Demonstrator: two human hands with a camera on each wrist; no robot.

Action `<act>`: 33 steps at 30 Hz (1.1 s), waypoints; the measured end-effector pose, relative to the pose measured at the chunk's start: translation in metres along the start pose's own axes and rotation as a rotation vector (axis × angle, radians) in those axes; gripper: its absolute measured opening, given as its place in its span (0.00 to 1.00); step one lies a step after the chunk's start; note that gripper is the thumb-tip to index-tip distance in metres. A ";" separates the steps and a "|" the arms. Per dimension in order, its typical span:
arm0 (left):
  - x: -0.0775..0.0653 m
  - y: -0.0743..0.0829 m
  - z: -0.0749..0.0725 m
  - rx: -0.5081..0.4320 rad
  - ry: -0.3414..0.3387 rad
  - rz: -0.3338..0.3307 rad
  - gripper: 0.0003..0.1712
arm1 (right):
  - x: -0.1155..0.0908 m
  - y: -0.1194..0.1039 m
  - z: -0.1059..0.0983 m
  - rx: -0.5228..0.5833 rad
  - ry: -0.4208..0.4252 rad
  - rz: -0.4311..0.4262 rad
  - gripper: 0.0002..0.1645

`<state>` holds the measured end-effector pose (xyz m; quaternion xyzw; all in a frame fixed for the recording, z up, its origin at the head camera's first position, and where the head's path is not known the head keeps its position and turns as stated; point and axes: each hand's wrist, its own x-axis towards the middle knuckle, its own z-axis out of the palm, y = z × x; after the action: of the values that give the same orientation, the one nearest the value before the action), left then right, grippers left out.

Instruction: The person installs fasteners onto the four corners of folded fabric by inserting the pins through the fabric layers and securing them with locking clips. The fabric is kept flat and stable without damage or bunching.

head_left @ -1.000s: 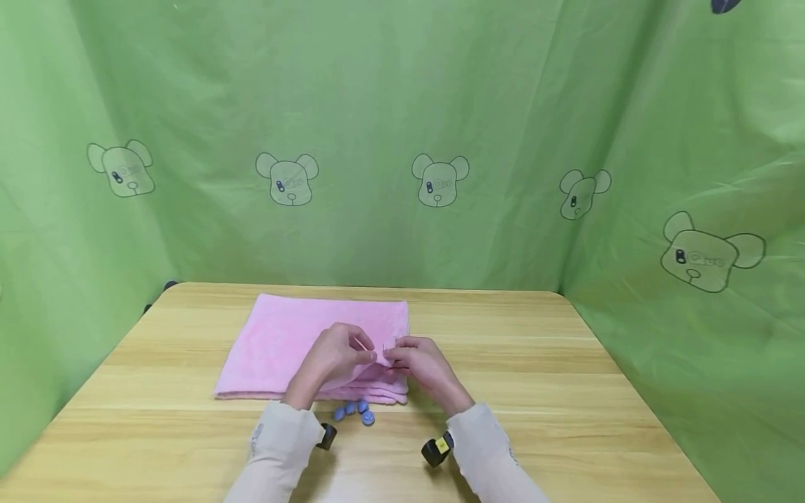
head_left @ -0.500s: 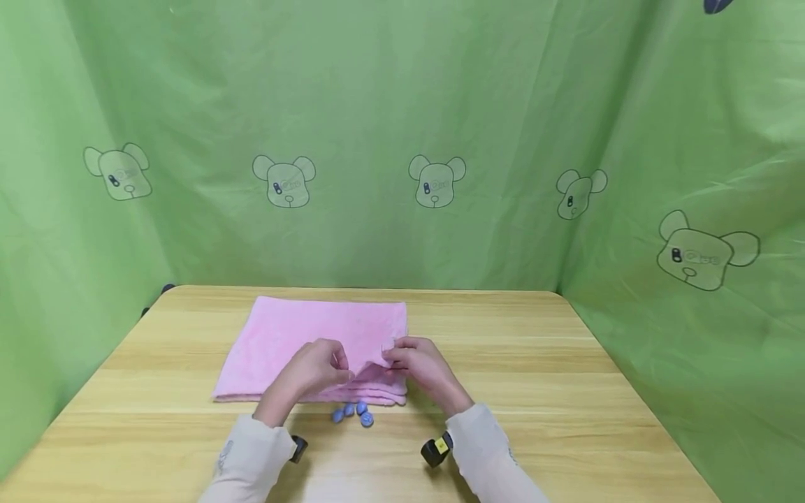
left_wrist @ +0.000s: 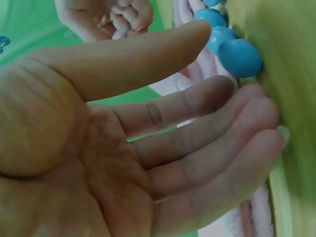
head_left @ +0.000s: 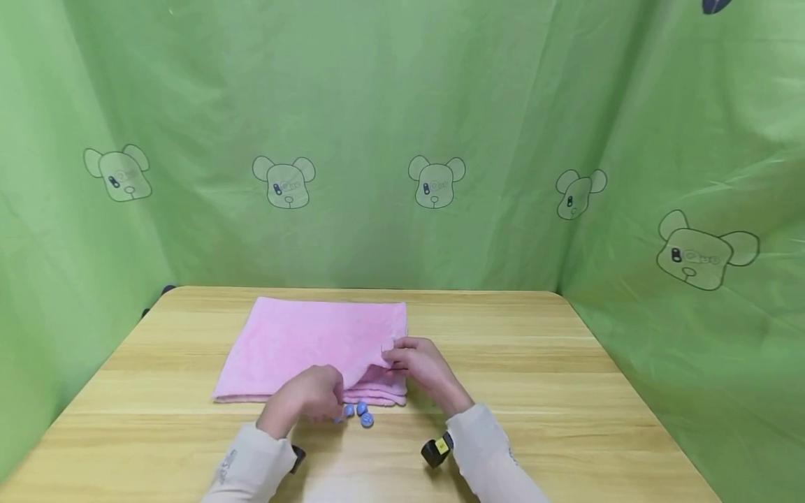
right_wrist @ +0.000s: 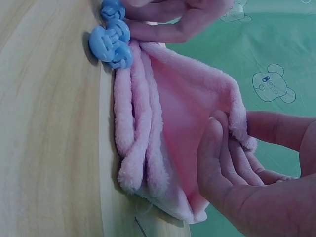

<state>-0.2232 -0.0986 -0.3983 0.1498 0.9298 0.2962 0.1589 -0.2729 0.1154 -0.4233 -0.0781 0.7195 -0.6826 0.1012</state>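
A folded pink plush blanket (head_left: 308, 342) lies on the table, its layered front edge facing me. My right hand (head_left: 428, 367) pinches its near right corner between thumb and fingers, lifting the top layer (right_wrist: 197, 89) off the folds below. Small round blue plastic pieces (head_left: 367, 419) with slots in them, several in all, are clustered along the front edge. Over the leftmost of these is my left hand (head_left: 311, 395), fingertips down by the tabletop. In the left wrist view its thumb stands apart from loosely bent fingers (left_wrist: 192, 153), with nothing held between them.
The wooden table (head_left: 534, 391) extends around the blanket on all sides. Green curtains (head_left: 358, 91) printed with bear heads hang behind and beside it. A thin dark needle-like thing (right_wrist: 141, 227) shows near the blanket's corner in the right wrist view.
My left hand has let go of the blanket's edge beside the right hand and moved left, then down toward me to the blue pieces. The right hand keeps its pinch on the corner.
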 end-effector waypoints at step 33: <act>0.016 -0.001 -0.022 -0.136 0.237 0.170 0.08 | 0.002 0.001 0.001 -0.031 -0.002 -0.002 0.08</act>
<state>-0.2461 -0.1047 -0.3856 0.1808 0.9038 0.3866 0.0324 -0.2741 0.1145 -0.4242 -0.0810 0.7297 -0.6715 0.1003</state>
